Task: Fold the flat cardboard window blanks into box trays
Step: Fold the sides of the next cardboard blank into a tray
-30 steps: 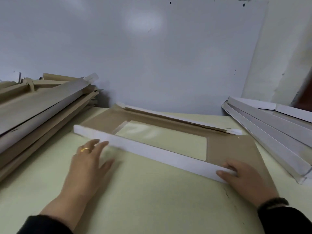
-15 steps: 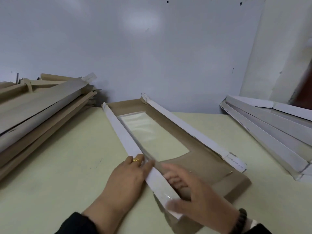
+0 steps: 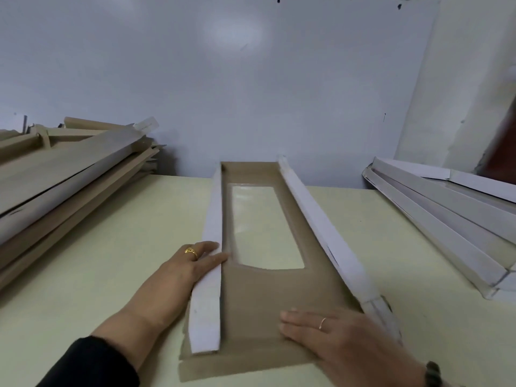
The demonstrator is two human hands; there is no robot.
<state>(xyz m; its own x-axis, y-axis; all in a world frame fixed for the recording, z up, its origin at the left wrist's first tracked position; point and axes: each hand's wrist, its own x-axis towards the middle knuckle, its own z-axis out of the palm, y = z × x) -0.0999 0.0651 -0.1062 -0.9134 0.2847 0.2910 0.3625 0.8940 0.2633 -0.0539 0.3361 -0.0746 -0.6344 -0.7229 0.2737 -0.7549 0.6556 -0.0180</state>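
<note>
In the head view, a brown cardboard window blank [image 3: 262, 297] is being kept flat on the pale table [image 3: 117, 261], lying lengthwise away from the person between the two hands. The left hand [image 3: 192, 263] is being laid with straight fingers against the outer face of the blank's white left side wall [image 3: 210, 247], which is being held upright; nothing is being gripped. The right hand [image 3: 335, 333] is being pressed flat, fingers extended, on the brown panel near its close end, just inside the white right side wall [image 3: 324, 230]. Beyond both hands, the clear window [image 3: 259, 227] is showing the table through it. A pile of brown blanks [image 3: 61, 180] is resting well left of the left hand, and white folded trays [image 3: 446, 219] are stacked well right of the right hand.
</note>
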